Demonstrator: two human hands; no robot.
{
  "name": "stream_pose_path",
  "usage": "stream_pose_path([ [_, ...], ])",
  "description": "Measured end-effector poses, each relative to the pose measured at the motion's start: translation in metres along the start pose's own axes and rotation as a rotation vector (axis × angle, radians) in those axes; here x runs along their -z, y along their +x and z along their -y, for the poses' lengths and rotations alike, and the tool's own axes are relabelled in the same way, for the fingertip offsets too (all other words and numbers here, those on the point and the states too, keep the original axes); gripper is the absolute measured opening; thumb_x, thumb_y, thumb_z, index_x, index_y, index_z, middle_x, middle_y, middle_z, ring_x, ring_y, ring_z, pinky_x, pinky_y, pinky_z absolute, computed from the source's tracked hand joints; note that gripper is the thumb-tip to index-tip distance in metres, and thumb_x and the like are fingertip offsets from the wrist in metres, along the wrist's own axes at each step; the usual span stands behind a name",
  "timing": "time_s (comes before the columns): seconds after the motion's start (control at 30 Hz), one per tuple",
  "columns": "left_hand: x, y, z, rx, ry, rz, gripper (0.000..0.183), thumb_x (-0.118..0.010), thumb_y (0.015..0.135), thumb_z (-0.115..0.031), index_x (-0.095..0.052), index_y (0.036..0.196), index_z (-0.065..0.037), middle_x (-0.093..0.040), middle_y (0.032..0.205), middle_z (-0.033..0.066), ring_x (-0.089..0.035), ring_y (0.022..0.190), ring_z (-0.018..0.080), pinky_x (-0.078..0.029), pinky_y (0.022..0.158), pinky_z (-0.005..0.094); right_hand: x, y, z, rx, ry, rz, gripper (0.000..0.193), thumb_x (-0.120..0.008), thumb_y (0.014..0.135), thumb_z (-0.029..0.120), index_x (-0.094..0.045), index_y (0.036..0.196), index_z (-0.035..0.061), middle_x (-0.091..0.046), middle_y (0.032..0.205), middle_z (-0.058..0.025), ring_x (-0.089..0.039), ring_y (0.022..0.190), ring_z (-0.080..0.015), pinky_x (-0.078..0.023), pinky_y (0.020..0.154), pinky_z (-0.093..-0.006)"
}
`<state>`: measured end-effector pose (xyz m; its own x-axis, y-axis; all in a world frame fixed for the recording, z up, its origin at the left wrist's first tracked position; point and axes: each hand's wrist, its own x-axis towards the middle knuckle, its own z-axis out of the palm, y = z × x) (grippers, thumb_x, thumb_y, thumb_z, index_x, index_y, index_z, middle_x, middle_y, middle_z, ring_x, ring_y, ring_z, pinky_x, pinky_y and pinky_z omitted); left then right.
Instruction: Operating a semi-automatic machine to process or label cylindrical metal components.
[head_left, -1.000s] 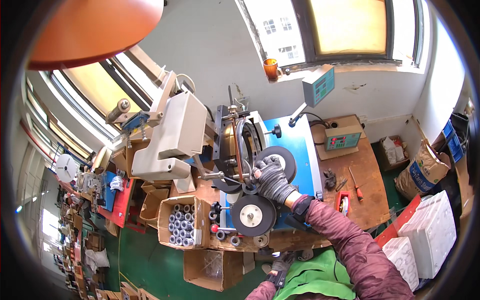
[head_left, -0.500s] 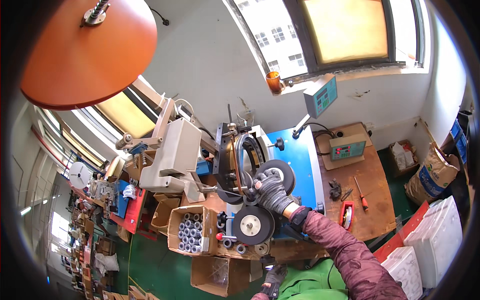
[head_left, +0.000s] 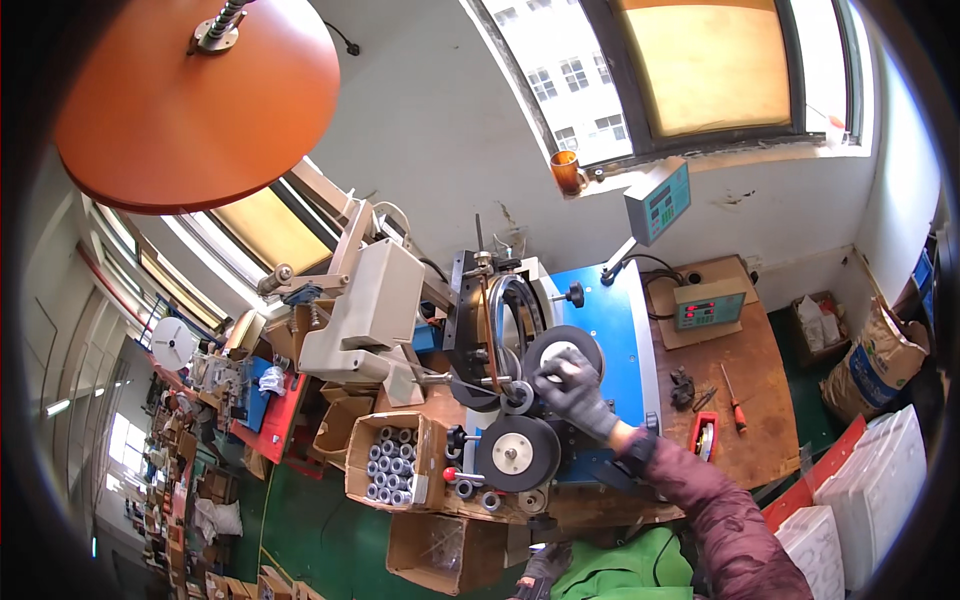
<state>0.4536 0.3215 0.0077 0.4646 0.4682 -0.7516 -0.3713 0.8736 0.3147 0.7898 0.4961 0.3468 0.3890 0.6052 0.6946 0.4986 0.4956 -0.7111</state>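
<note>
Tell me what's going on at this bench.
A person in grey gloves is at a winding-type machine. The right hand, fingers curled, is at the upper black wheel; whether it touches the wheel isn't clear. A small grey ring sits between that wheel and the lower black wheel. The left hand is low beside the green apron. More grey rings fill an open carton left of the wheels.

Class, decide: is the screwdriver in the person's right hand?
No, the screwdriver lies on the wooden table, apart from the right hand.
</note>
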Motion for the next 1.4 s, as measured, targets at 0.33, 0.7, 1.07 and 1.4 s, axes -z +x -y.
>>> stream_pose_path([
  [0.33,-0.066,-0.048,-0.021,0.007,0.197,0.015,0.022,-0.063,0.081,-0.017,-0.058,0.100,-0.007,-0.063,0.096,0.0106,-0.059,0.089,0.0265,-0.047,0.079,0.0444,0.085,-0.198,0.010,-0.659,0.069,1.061,0.032,-0.061,0.078,0.031,-0.061,0.092,0.0026,-0.063,0.087,-0.0161,-0.061,0.081,-0.0301,-0.047,0.073,-0.0378],
  [0.7,-0.157,-0.046,-0.021,0.178,1.353,0.244,0.027,-0.051,0.089,-0.033,-0.062,0.097,-0.010,-0.063,0.093,0.0091,-0.061,0.073,0.0177,-0.049,0.069,0.0295,0.063,-0.302,0.011,-1.285,0.084,1.316,0.042,-0.061,0.072,0.027,-0.055,0.107,0.0038,-0.064,0.080,-0.0158,-0.062,0.078,-0.0293,-0.048,0.073,-0.0395],
  [1.07,0.039,-0.026,-0.144,-0.665,1.288,-0.521,0.029,-0.060,0.077,-0.027,-0.064,0.094,-0.004,-0.064,0.091,0.0175,-0.061,0.086,0.0327,-0.047,0.077,0.0388,0.085,-0.319,0.025,-1.390,-0.330,0.841,0.017,-0.052,0.085,0.012,-0.057,0.097,0.0020,-0.064,0.071,-0.0099,-0.060,0.058,-0.0142,-0.047,0.052,-0.0292],
  [1.4,0.038,0.046,-0.217,-1.175,2.118,-0.366,0.037,-0.056,0.071,-0.017,-0.054,0.107,-0.010,-0.054,0.106,0.0079,-0.050,0.098,0.0268,-0.039,0.083,0.0419,0.069,-0.355,0.051,-1.472,-0.458,0.779,0.022,-0.051,0.082,0.007,-0.055,0.103,0.0039,-0.063,0.072,-0.0130,-0.061,0.058,-0.0179,-0.049,0.053,-0.0310],
])
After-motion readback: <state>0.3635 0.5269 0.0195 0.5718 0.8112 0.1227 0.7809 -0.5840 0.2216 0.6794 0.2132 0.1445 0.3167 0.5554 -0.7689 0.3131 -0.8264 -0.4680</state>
